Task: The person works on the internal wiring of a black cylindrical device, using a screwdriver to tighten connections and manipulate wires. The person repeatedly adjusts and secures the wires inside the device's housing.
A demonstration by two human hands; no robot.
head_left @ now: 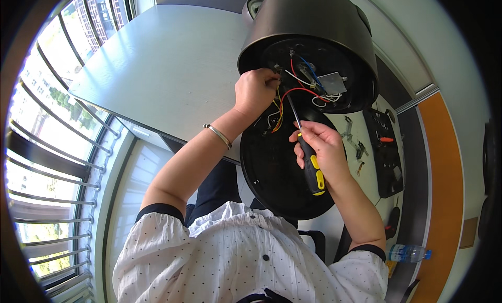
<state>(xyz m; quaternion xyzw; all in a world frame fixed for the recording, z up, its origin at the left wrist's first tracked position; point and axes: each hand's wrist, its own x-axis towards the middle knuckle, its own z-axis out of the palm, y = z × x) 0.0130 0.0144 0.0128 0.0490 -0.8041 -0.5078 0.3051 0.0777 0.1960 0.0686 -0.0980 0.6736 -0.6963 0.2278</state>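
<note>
A dark cylindrical cooker (308, 18) lies on its side with its opened underside facing me. Inside it are red, blue and white wires and a silvery metal plate (332, 83). My left hand (255, 94) reaches to the left part of the opening, fingertips pinched near the wiring; what they hold is too small to make out. A screwdriver (312, 169) with a black and yellow handle is gripped in my right hand (327, 146), its shaft pointing up into the opening. Below hangs a round black base cover (277, 172), with yellow and red wires (278, 117) running to it.
The white table (157, 67) spreads to the left, beside a barred window (57, 146). On the right are loose metal parts (358, 147), a black tool case (386, 156) and a dark-handled tool (392, 219). A plastic bottle (408, 253) lies at lower right.
</note>
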